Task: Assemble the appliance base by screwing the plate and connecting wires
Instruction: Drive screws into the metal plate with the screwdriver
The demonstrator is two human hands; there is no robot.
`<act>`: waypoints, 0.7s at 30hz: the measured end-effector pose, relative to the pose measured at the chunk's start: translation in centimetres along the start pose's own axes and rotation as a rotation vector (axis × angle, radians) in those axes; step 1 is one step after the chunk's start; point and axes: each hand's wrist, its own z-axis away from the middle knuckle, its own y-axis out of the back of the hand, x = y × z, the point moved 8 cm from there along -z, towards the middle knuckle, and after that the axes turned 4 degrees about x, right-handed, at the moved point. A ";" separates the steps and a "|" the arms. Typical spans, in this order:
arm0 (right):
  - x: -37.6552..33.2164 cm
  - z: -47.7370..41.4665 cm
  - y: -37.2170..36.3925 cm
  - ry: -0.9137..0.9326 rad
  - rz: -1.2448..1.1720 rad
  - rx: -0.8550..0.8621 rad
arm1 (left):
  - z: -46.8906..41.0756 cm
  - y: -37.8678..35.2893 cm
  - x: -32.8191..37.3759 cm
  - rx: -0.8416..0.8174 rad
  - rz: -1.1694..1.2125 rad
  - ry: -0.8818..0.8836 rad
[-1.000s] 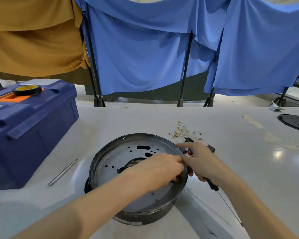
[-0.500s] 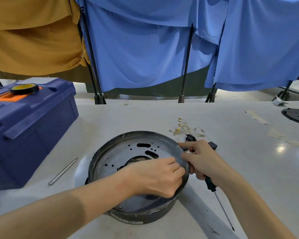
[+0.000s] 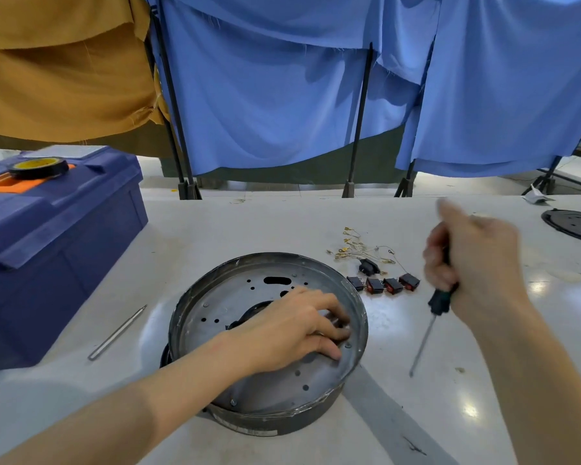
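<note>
Left hand [image 3: 292,330] rests on plate [image 3: 222,310]; right hand [image 3: 477,263] grips screwdriver [image 3: 439,302].

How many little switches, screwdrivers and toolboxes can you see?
small black-and-red rocker switches: 4
black-handled screwdriver: 1
blue plastic toolbox: 1
Total: 6

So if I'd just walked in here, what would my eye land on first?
Most likely the round metal appliance base in the middle of the white table, with the left hand resting on the perforated plate inside it. Next comes the right hand, raised to the right of the base and gripping a screwdriver tip-down. The blue toolbox at the left and the blue cloths hanging behind also stand out.
</note>
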 end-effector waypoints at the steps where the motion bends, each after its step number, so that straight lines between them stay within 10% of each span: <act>1: -1.4 0.3 0.4 0.043 -0.162 0.044 | 0.0 -0.1 -0.3 0.010 0.053 0.031; 5: -2.4 2.2 -0.3 0.143 -0.432 0.072 | -0.2 -0.2 -1.0 0.027 0.193 0.126; 21: -0.4 4.6 -2.1 0.327 -0.296 -0.005 | -0.3 -0.1 -1.2 0.047 0.211 0.155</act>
